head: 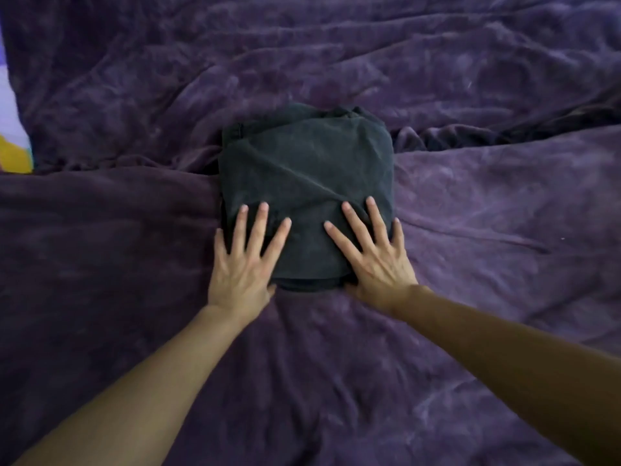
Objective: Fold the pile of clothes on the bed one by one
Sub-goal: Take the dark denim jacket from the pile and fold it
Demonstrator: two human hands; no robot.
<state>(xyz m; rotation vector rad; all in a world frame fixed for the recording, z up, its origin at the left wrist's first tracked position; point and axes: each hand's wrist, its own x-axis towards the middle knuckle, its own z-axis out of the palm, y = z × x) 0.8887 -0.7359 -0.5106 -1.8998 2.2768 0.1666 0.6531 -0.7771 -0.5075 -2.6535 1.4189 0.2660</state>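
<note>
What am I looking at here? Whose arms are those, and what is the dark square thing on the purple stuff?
The picture comes from a camera worn on a person's head, looking forward and down, so you see their two bare arms reaching away from you. There is no machine here. The soft wrinkled purple blanket covers a bed. In the middle lies a dark grey cloth garment folded into a thick square bundle. The person's left hand and right hand lie flat on the near part of that bundle, fingers straight and spread, pressing it down. Neither hand grips anything. At the far left edge a bit of something white, lilac and yellow peeks in; I cannot tell what it is.
</note>
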